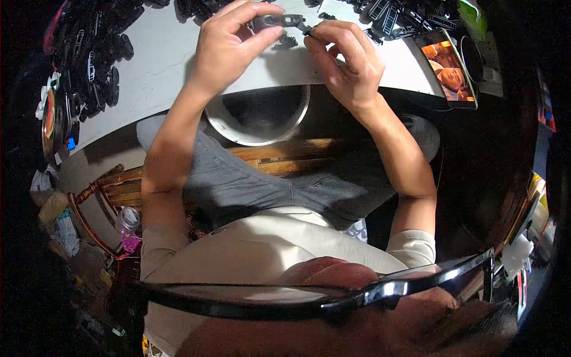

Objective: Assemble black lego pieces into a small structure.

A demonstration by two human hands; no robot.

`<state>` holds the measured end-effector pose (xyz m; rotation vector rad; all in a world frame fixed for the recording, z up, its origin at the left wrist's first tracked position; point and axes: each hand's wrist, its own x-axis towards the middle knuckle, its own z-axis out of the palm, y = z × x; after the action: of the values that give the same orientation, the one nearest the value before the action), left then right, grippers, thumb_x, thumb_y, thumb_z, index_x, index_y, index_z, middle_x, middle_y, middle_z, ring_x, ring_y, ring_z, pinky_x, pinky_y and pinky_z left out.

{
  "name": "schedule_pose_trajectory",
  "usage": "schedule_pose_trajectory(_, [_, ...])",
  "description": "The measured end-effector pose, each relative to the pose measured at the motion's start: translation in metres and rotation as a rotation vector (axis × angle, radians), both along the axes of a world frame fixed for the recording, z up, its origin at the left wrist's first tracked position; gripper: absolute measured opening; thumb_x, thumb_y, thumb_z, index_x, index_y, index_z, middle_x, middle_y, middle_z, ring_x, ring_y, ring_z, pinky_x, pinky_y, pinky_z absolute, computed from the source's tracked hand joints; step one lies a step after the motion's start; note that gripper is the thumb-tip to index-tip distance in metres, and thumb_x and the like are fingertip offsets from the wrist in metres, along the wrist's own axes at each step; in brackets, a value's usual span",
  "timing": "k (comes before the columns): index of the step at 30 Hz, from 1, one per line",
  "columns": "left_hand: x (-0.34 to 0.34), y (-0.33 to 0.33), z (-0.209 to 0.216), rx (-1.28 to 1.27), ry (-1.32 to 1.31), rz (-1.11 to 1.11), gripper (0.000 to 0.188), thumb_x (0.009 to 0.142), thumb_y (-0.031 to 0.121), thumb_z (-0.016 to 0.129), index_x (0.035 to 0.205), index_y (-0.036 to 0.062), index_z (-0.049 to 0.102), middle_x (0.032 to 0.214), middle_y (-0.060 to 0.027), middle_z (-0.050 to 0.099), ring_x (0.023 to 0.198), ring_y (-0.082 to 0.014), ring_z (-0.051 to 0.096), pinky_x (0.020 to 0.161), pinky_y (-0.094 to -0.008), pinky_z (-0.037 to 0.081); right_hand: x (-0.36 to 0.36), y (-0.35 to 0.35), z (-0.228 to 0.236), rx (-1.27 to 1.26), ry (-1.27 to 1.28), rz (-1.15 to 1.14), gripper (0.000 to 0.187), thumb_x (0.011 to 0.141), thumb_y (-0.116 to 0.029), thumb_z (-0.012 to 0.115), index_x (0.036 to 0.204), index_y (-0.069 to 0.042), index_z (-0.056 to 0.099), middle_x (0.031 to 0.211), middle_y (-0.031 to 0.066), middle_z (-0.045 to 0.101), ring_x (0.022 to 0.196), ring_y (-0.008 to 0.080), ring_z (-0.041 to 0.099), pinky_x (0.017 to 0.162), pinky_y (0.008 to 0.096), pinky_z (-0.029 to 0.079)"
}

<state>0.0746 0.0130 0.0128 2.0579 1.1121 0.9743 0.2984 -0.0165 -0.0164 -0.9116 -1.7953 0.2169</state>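
Over the white table (157,65), my left hand (226,50) grips a black elongated plastic part (278,22) with a rounded end, between thumb and fingers. Close to the part's right end, my right hand (351,62) has its fingertips pinched on a small black plastic piece (307,30). Whether the two pieces touch is hard to tell. A small dark piece (287,42) lies on the tabletop just beneath the held part.
Heaps of black plastic parts cover the table's left side (92,65) and far right (392,18). At the right edge a phone (452,74) with a lit screen is propped. Below the front edge sits a round pale-rimmed basin (259,143), above my lap.
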Motion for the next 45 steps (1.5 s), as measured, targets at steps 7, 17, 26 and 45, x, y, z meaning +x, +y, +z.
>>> schedule_pose_trajectory(7, [-0.003,-0.007,0.005,-0.237,-0.087,-0.155,0.031,0.092,0.007,0.075,0.122,0.0057,0.072,0.107,-0.0003,0.072,0.092,-0.0068,0.064,0.08,-0.0224,0.052,0.0,0.002,0.007,0.03,-0.076,0.099,0.026,0.079,-0.004,0.081,0.102,-0.009,0.073,0.095,0.006,0.072,0.079,0.0233,0.072,0.066,0.0334,0.058])
schedule_pose_trajectory(17, [-0.007,-0.004,0.003,-0.447,-0.14,-0.343,0.03,0.093,0.002,0.068,0.123,0.001,0.069,0.117,-0.0037,0.069,0.107,-0.0111,0.063,0.094,-0.0267,0.051,0.007,-0.005,0.016,0.0,-0.149,0.19,0.027,0.081,0.003,0.078,0.107,-0.003,0.076,0.1,0.0104,0.074,0.087,0.0225,0.073,0.073,0.0312,0.06])
schedule_pose_trajectory(26, [-0.012,-0.004,0.007,-0.512,-0.175,-0.254,0.024,0.1,0.014,0.062,0.118,-0.0002,0.069,0.104,-0.0011,0.068,0.09,-0.0073,0.059,0.082,-0.023,0.048,0.001,-0.003,0.006,-0.049,-0.1,0.116,0.017,0.085,-0.025,0.079,0.099,-0.017,0.076,0.093,0.0017,0.071,0.076,0.0213,0.072,0.061,0.0331,0.059])
schedule_pose_trajectory(45, [-0.028,-0.031,0.021,-0.778,-0.197,-0.298,0.033,0.094,0.008,0.069,0.125,-0.0017,0.064,0.117,-0.004,0.064,0.097,-0.0079,0.059,0.085,-0.0229,0.048,-0.011,-0.03,0.023,-0.782,0.097,0.313,0.03,0.089,-0.029,0.075,0.103,-0.003,0.072,0.08,0.018,0.071,0.069,0.0309,0.071,0.064,0.0392,0.055])
